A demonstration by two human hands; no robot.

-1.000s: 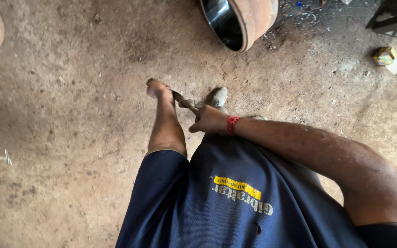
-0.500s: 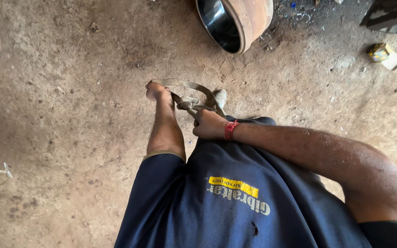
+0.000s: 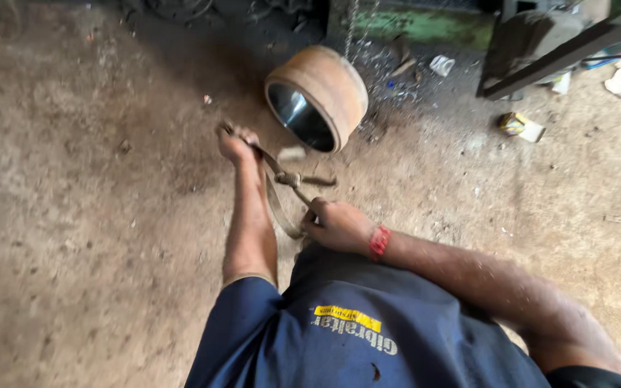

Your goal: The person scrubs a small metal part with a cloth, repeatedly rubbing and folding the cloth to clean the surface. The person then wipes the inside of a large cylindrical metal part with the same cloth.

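A dirty knotted strap [image 3: 284,179] is stretched between my two hands above the dirt floor. My left hand [image 3: 237,144] is closed around its upper end, arm held straight out. My right hand [image 3: 338,225], with a red band at the wrist, grips the lower end, where a loop of the strap hangs down. A knot sits midway along the strap. Below my hands is my dark blue shirt [image 3: 353,330].
A rusty brake drum [image 3: 318,97] with a shiny inner bore lies on its side just beyond my hands. Farther back are a green machine base [image 3: 425,25], a dark metal frame [image 3: 540,43], a small yellow box [image 3: 519,126] and scraps of paper.
The strap has come up between my hands and is now pulled taut. The view has tilted up, so the drum and the back of the floor show more.
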